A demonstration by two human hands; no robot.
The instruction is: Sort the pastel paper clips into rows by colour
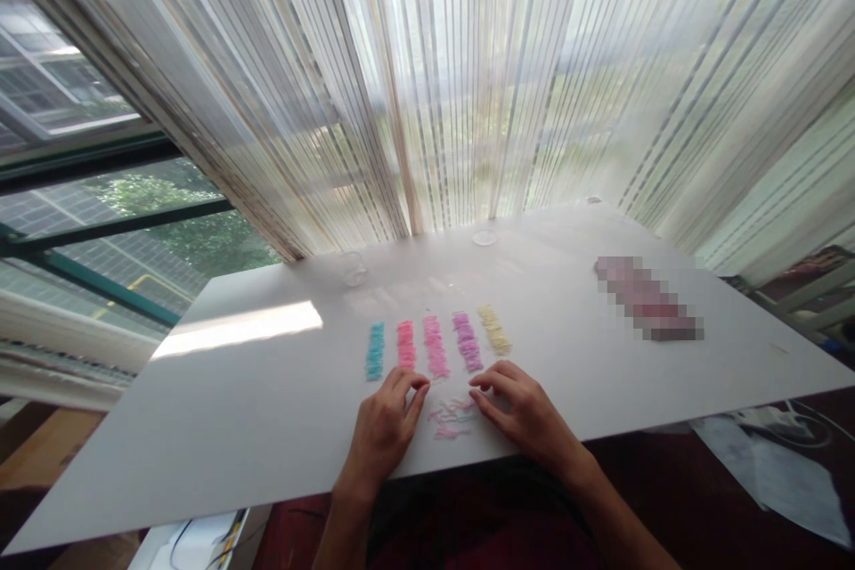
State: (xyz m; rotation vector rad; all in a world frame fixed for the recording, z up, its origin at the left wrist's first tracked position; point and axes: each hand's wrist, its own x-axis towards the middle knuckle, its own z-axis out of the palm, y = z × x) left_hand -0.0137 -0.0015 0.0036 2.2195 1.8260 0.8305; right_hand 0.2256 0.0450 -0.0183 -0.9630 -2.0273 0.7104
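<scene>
My left hand (pixel 386 426) rests near the table's front edge, its thumb and forefinger pinched together. Whatever sits between those fingertips, if anything, is too small to make out. To its right, my right hand (pixel 519 405) has thumb and forefinger slightly apart, with nothing visible between them. A loose little pile of pale pink and whitish strand-like pieces (pixel 451 419) lies between the hands. Just beyond stand several upright rows of small pieces: teal (pixel 375 352), coral pink (pixel 405 345), lighter pink (pixel 436 347), purple (pixel 467 342) and pale yellow (pixel 494 329).
The white table (pixel 267 427) reaches to a striped sheer curtain (pixel 454 107) at the window. Clear round items (pixel 354 270) stand toward the back. A pixelated reddish object (pixel 647 301) lies on the right. Papers and a cable (pixel 781 463) are below the right edge.
</scene>
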